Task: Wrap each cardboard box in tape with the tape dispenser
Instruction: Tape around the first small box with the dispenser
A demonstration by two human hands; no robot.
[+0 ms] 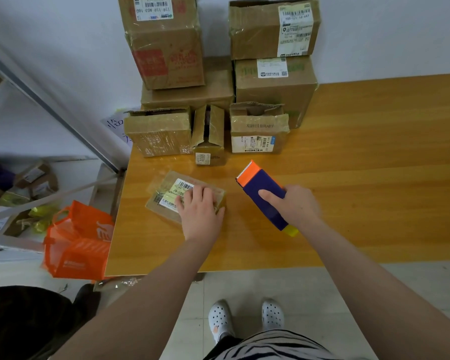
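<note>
A small flat cardboard box [166,193] with white barcode labels lies on the wooden table [361,178], shiny with tape. My left hand [199,213] rests on its right part, fingers fairly straight on top and thumb against its right side. My right hand [295,206] grips the tape dispenser [261,189], a blue body with an orange toothed cutter end pointing away from me and a yellow end near my wrist. The dispenser sits just right of the box, apart from it.
Several cardboard boxes stand along the back: three small ones [159,132] [209,136] [257,129] in front, larger stacked ones [166,42] [273,29] against the wall. An orange bag [78,242] hangs off the table's left edge. My feet [244,318] are below the near edge.
</note>
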